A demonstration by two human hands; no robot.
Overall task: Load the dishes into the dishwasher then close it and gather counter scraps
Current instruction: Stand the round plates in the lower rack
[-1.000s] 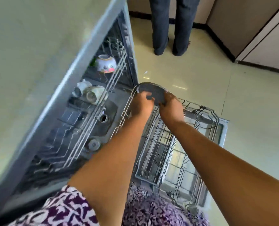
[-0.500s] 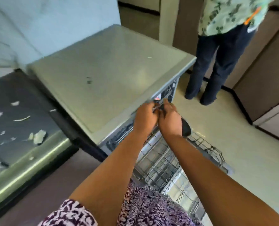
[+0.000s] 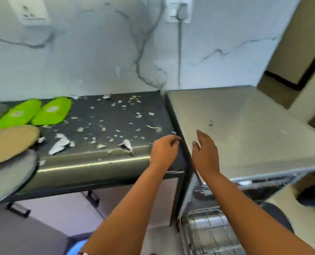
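Two empty hands hover at the seam between the dark counter [image 3: 105, 162] and the grey dishwasher [image 3: 245, 129]: the left hand [image 3: 164, 151] with fingers loosely curled, the right hand [image 3: 205, 153] flat and open. Pale scraps [image 3: 101, 124] litter the counter. The wire rack [image 3: 208, 234] juts out below.

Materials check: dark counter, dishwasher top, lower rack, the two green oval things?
Counter: looks like polished dark stone or metal; its rounded front edge carries a bright highlight.
Dishwasher top: matte grey, probably brushed steel or painted sheet; flat, faint sheen.
Lower rack: coated wire, judging by the thin grey grid.
Green oval items: likely plastic; saturated, smooth. Blurred, so unsure.
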